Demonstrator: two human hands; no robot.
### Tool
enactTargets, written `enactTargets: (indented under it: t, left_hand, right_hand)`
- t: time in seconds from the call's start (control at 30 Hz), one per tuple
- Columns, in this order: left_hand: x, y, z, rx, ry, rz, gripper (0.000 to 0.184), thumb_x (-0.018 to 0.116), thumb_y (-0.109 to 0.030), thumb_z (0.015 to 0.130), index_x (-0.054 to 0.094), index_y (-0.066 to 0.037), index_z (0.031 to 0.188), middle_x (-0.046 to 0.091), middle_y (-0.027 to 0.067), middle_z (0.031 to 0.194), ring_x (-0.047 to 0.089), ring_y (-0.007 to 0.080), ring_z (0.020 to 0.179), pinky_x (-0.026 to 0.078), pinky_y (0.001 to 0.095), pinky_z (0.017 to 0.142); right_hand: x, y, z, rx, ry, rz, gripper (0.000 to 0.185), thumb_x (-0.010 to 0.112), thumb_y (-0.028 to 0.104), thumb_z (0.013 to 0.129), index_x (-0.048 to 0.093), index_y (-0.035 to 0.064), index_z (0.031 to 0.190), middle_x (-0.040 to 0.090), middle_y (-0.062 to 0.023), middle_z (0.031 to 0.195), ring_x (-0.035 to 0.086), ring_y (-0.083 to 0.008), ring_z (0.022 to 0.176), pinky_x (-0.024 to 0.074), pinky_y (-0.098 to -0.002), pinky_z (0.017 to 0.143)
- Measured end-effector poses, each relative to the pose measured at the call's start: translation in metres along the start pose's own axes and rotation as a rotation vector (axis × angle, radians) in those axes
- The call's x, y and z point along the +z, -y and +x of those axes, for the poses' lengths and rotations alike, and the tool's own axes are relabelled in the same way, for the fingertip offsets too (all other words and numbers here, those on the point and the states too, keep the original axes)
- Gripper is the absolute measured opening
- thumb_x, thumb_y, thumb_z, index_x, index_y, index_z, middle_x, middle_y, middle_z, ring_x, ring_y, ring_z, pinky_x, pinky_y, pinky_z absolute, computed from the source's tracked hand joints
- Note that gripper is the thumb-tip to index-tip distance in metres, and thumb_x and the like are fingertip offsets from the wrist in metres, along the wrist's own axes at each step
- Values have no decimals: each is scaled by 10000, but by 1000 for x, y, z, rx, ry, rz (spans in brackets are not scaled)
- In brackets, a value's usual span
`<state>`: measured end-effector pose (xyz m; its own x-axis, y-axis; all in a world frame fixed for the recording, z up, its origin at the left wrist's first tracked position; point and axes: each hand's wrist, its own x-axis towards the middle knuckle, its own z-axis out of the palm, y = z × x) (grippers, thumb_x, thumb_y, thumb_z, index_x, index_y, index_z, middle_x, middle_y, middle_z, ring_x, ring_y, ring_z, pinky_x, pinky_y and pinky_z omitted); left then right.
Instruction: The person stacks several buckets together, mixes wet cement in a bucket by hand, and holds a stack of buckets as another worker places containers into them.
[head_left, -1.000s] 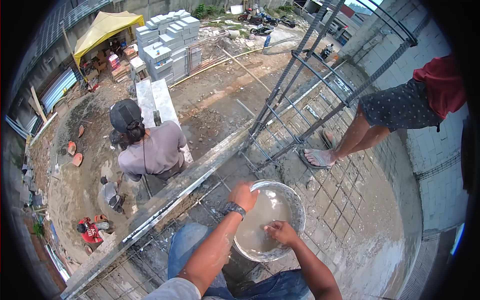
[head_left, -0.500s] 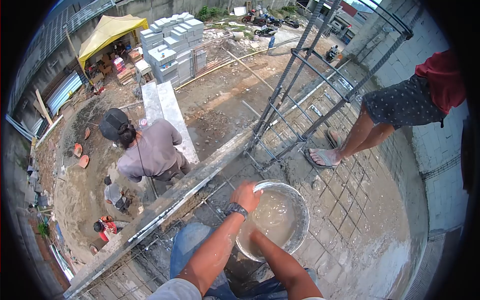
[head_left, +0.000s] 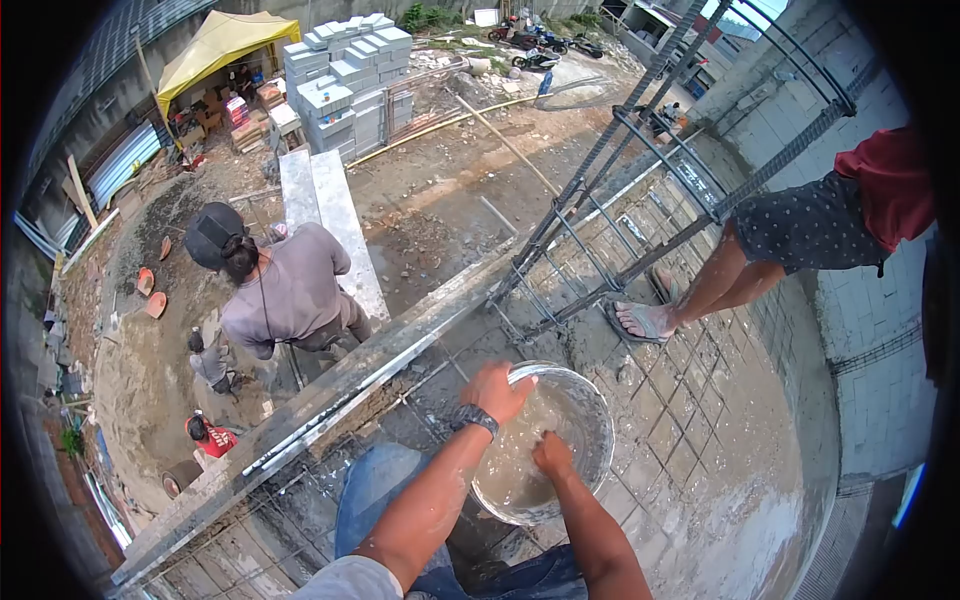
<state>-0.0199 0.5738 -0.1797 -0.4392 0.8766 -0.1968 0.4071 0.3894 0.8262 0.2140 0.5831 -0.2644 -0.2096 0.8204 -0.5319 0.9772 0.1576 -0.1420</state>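
Observation:
A round bucket (head_left: 606, 420) stands on the mesh-covered slab between my knees, holding cloudy grey-brown water (head_left: 520, 465). My left hand (head_left: 498, 392), with a dark watch at the wrist, grips the bucket's upper left rim. Inside the bucket, just at or above the water's surface, is my right hand (head_left: 552, 454). Its fingers are curled closed, and whatever they may hold is hidden. Ripples show on the water around it.
Steel column rebar (head_left: 600, 215) rises beyond the bucket. A person in sandals (head_left: 645, 320) stands at right. To the left runs the slab's edge board (head_left: 350, 415), with a drop behind it. A person in a cap (head_left: 290, 285) and others are below, near stacked blocks (head_left: 345, 85).
My right hand has come up out of the water, where it was sunk past the wrist, and now shows closed. My left hand stays on the rim. The view has shifted slightly.

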Motion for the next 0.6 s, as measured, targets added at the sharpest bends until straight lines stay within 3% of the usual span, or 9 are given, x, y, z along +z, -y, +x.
enactTargets:
  t: [0.07,0.17,0.6]
  left_hand:
    - [1,2,-1,-10,14,17,538,736,-534,906,760,-41,1122,717,235,1184,683,422,1122,543,511,948]
    - [-1,1,0,-19,24,34,560,724,-552,911,756,-41,1136,713,236,1200,682,423,1125,544,511,950]
    - [0,-2,0,-14,39,44,622,693,-587,925,735,-26,1191,698,250,1236,679,438,1127,543,516,958]
  right_hand:
    - [24,-19,13,156,194,27,437,702,353,908,726,18,1188,754,-231,1121,726,-397,1066,539,-504,971]
    - [43,-28,26,165,294,90,440,698,356,910,723,18,1190,753,-235,1119,726,-403,1060,542,-508,961]
    - [68,2,63,18,182,118,455,681,373,918,708,18,1201,749,-250,1111,725,-428,1034,555,-525,916]
